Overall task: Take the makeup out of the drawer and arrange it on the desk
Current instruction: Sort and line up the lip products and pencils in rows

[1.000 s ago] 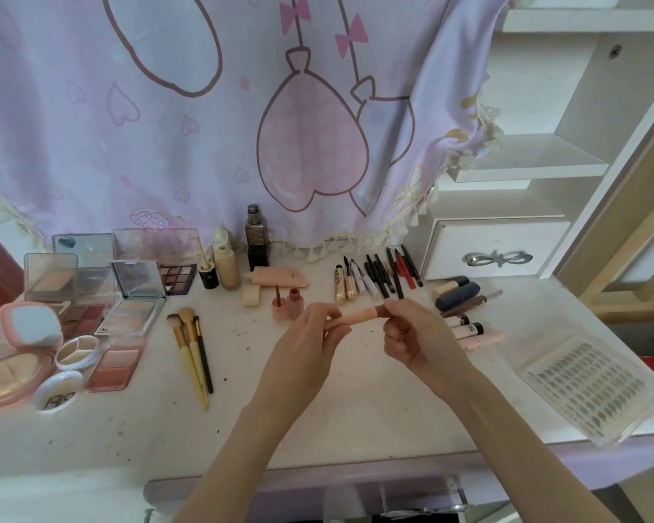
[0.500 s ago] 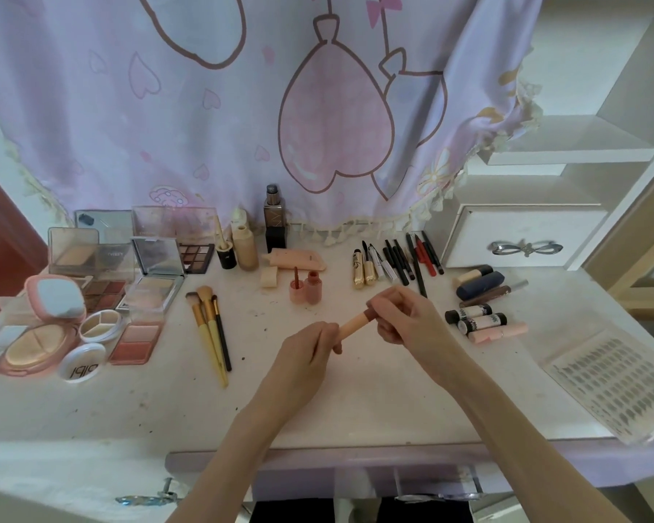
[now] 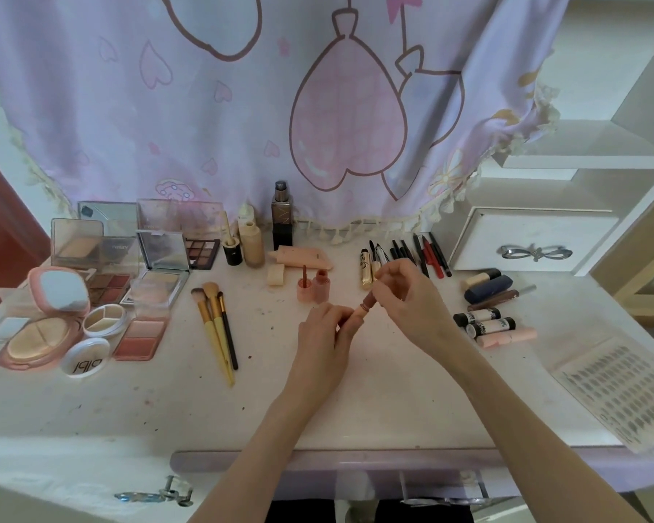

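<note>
Hands meeting over the middle of the desk (image 3: 355,409): your left hand (image 3: 323,335) is pinching the pale peach body of a lip-gloss tube (image 3: 360,311), fingers curled round its lower end, and your right hand (image 3: 408,296) is gripping the darker cap end with thumb and curled fingertips. Compared with half a second ago you are holding the tube steeper, cap end raised toward the back of the desk, and a ribbed reddish neck is now showing between body and cap. Whether the cap is fully off, cannot tell. A second ago you were holding it almost level, higher over the desk. Camera view is also tilting lower than before.

Rest of the layout is not changing: two small pink gloss pots (image 3: 313,286) sitting just behind your hands, three makeup brushes (image 3: 218,322) lying to their left, palettes and compacts (image 3: 102,292) grouped at far left, pencils (image 3: 423,256) fanned at the back right, lip tubes (image 3: 491,318) stacked right of your right hand, lash tray (image 3: 620,390) near the right edge.
</note>
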### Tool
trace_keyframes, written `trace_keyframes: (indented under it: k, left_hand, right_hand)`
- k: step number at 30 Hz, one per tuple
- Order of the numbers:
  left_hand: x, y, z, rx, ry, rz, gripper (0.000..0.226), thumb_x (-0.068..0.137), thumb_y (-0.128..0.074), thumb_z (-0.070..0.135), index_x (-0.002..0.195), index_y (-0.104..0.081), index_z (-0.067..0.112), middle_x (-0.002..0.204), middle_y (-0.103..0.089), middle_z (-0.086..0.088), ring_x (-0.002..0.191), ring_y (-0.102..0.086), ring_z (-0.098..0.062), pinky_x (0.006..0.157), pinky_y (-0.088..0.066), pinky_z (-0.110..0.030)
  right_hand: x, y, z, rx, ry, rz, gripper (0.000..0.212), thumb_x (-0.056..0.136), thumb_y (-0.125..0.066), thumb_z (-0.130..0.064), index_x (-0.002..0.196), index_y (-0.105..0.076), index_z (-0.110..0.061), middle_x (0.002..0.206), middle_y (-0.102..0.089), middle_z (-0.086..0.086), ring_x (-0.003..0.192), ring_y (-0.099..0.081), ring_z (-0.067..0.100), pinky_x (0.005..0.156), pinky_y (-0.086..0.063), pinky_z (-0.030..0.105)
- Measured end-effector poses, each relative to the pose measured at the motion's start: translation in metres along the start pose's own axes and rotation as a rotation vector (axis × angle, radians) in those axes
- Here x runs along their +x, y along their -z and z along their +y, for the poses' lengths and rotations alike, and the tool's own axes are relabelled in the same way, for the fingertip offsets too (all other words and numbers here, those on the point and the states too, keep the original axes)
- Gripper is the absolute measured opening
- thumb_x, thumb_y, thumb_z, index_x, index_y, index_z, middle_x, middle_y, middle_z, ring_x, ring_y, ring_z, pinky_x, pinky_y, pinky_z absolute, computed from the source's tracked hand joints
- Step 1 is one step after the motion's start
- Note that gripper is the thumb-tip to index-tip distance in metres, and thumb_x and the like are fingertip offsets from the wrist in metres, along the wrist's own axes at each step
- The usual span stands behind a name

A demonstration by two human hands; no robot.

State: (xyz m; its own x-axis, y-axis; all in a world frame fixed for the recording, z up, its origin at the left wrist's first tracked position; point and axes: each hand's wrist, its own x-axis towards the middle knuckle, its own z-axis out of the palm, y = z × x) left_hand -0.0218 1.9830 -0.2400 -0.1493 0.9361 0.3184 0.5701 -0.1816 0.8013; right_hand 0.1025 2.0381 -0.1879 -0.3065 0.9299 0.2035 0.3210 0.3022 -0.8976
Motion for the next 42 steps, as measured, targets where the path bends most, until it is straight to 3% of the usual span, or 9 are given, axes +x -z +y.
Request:
trace_keyframes:
  k: [4,8,12,18,26,31,37,39,42]
  left_hand:
    - [0.005,-0.002,0.002,-0.103,0.023,-0.018,0.007,0.09,-0.057,0.019,0.087,-0.059,0.024,0.08,-0.049,0.014,0.075,-0.044,0.0,0.07,-0.031,-0.015]
    - [0.014,-0.01,0.002,-0.119,0.053,0.043,0.011,0.087,-0.058,0.005,0.096,-0.064,0.009,0.086,-0.055,0.003,0.074,-0.047,0.007,0.069,-0.034,-0.005]
    - [0.023,-0.016,0.002,-0.056,0.032,0.129,0.014,0.089,-0.056,0.003,0.1,-0.064,0.004,0.091,-0.054,0.001,0.078,-0.046,-0.004,0.074,-0.034,-0.007]
    - [0.028,-0.022,-0.003,0.012,0.054,0.13,0.015,0.092,-0.054,0.006,0.103,-0.063,0.004,0.094,-0.053,0.001,0.083,-0.048,-0.013,0.076,-0.032,-0.009]
    - [0.028,-0.024,-0.004,0.041,0.058,0.157,0.019,0.093,-0.052,0.011,0.108,-0.062,0.005,0.098,-0.057,-0.002,0.084,-0.051,-0.014,0.076,-0.035,-0.014]
    - [0.027,-0.025,-0.003,0.072,0.05,0.164,0.019,0.094,-0.051,0.014,0.108,-0.062,0.006,0.096,-0.054,0.004,0.085,-0.052,-0.014,0.075,-0.034,-0.013]
    - [0.027,-0.026,-0.003,0.079,0.051,0.16,0.021,0.094,-0.051,0.016,0.11,-0.062,0.008,0.099,-0.06,0.0,0.085,-0.053,-0.012,0.076,-0.038,-0.015]
    - [0.027,-0.025,-0.004,0.051,0.096,0.17,0.02,0.095,-0.051,0.019,0.109,-0.063,0.011,0.094,-0.06,0.004,0.085,-0.055,-0.012,0.077,-0.044,-0.02]
    - [0.028,-0.025,-0.005,0.007,0.135,0.183,0.018,0.094,-0.051,0.019,0.107,-0.063,0.013,0.09,-0.06,0.006,0.083,-0.056,-0.009,0.074,-0.041,-0.015]
  right_hand:
    - [0.012,0.001,-0.002,-0.095,0.031,0.083,0.019,0.084,-0.065,-0.017,0.076,-0.048,-0.021,0.054,-0.058,-0.011,0.048,-0.053,-0.006,0.053,-0.038,0.005]
    - [0.021,0.003,-0.007,-0.104,0.105,0.041,0.023,0.083,-0.059,-0.007,0.079,-0.045,-0.025,0.065,-0.051,-0.01,0.054,-0.052,-0.007,0.057,-0.039,0.005]
    - [0.03,0.001,-0.006,-0.197,0.058,0.084,0.024,0.08,-0.068,-0.029,0.069,-0.047,-0.024,0.053,-0.052,-0.014,0.054,-0.049,-0.005,0.057,-0.038,0.006]
    - [0.036,0.003,-0.008,-0.208,0.098,0.061,0.021,0.084,-0.059,-0.01,0.069,-0.045,-0.018,0.06,-0.053,-0.01,0.05,-0.051,-0.009,0.055,-0.037,0.003]
    - [0.042,0.007,-0.012,-0.243,0.119,0.071,0.026,0.084,-0.065,-0.022,0.063,-0.05,-0.022,0.057,-0.05,-0.011,0.055,-0.047,-0.006,0.058,-0.036,0.003]
    - [0.044,0.016,-0.025,-0.251,0.137,0.166,0.021,0.087,-0.061,-0.021,0.07,-0.053,-0.013,0.059,-0.052,-0.006,0.053,-0.046,-0.005,0.057,-0.036,0.003]
    - [0.047,0.039,-0.045,-0.017,0.117,0.388,0.022,0.086,-0.057,-0.022,0.065,-0.052,-0.019,0.065,-0.061,0.003,0.053,-0.043,0.004,0.056,-0.038,0.017]
    - [0.043,0.045,-0.037,0.12,0.022,0.427,0.018,0.085,-0.057,-0.02,0.067,-0.056,-0.02,0.056,-0.057,-0.008,0.051,-0.043,0.01,0.054,-0.035,0.025]
    - [0.029,0.046,-0.011,0.488,-0.245,0.344,0.011,0.089,-0.056,-0.008,0.088,-0.067,-0.008,0.064,-0.063,-0.004,0.054,-0.057,0.008,0.05,-0.041,0.02]
